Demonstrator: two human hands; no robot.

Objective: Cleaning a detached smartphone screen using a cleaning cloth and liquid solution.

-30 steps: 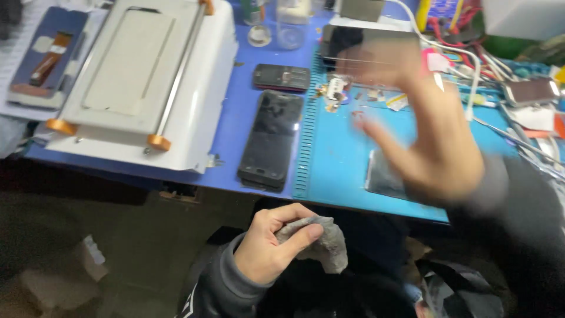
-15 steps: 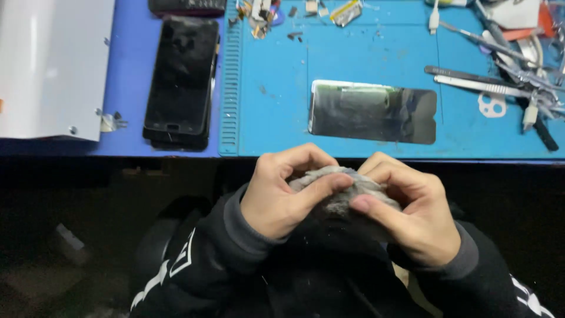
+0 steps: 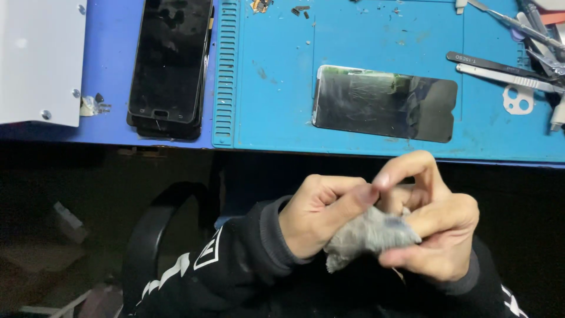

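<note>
Two hands logged, head view: I see the left hand (image 3: pixel 318 215) and right hand (image 3: pixel 432 227) pinching one crumpled grey cloth (image 3: pixel 368 235) between them, below the blue work mat's (image 3: pixel 276 100) edge. Detached phone screen (image 3: pixel 384 103) lies on the mat; black smartphone (image 3: pixel 169 59) beside it.

Below the bench's (image 3: pixel 106 126) front edge, the left hand (image 3: pixel 315 215) and the right hand (image 3: pixel 432 227) met over the lap, both pinching a crumpled grey cloth (image 3: pixel 368 235) between fingers and thumbs. On the blue mat (image 3: pixel 276 88) lay a smeared glass screen panel (image 3: pixel 382 103), apart from the hands. A black phone (image 3: pixel 170 59) rested just left of the mat, metal tweezers (image 3: pixel 500 68) lay at the far right, and a white machine (image 3: pixel 38 59) sat at the left.
</note>
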